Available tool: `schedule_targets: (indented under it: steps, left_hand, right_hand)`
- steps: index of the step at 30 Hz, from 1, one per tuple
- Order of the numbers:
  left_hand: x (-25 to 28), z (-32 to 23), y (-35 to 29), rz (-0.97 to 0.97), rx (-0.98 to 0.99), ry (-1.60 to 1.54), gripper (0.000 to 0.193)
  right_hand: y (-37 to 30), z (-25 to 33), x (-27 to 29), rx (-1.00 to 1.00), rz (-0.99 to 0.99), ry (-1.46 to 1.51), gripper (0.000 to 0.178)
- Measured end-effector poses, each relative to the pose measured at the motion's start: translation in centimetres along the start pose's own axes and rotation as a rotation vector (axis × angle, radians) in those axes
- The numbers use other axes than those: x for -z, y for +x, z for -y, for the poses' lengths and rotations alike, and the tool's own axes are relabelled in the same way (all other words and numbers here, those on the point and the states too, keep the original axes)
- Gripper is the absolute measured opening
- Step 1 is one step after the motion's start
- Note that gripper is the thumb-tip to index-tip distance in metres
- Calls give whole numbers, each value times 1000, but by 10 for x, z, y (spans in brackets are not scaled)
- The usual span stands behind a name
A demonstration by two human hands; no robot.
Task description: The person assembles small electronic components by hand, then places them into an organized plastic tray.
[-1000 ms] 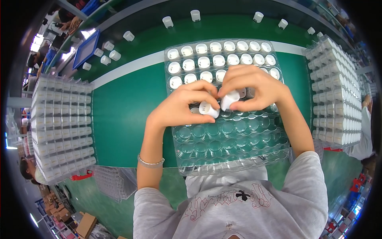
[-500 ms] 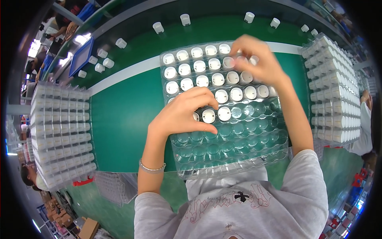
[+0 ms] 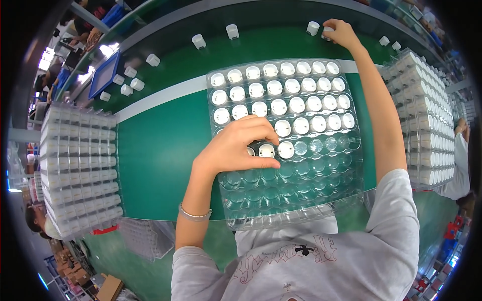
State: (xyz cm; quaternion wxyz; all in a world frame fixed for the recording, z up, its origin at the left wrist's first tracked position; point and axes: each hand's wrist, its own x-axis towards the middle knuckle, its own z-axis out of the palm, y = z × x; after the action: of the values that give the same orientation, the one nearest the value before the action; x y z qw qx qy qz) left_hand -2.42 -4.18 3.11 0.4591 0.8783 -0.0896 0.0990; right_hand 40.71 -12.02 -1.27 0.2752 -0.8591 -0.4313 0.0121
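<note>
My right hand (image 3: 343, 35) is stretched to the far right side of the green bench, its fingers closed on a white cylindrical part (image 3: 327, 33) that they partly hide. My left hand (image 3: 240, 144) hovers low over the clear plastic tray (image 3: 291, 193), thumb and forefinger spread apart around a white cylindrical part (image 3: 266, 150) seated in it. More such parts fill the tray's far rows, their round open ends facing up. Behind my left hand some pockets are hidden. The near rows show bare clear pockets.
Stacked trays of white parts stand at the left (image 3: 80, 165) and right (image 3: 424, 120). Loose white cylinders (image 3: 232, 32) are spread along the bench's far strip, near a blue-framed tray (image 3: 104, 75). A white band (image 3: 165, 95) crosses the bench. Other people are at the sides.
My right hand has gone from the tray's far right to the back of the bench and closed on a white part there. The tray sits slightly lower in view; my left hand keeps its pose.
</note>
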Motion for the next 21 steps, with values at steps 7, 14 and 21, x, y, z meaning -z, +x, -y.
schedule_targets:
  steps: [7,14,21]
  left_hand:
    - [-1,2,6,-5,-39,-29,28]
    - [-2,11,4,-486,120,-208,30]
    - [-11,9,7,-655,-38,64,48]
  right_hand:
    - [-4,22,-15,116,-59,-213,52]
    - [-51,121,4,369,37,268,34]
    - [-174,214,17,378,490,712,33]
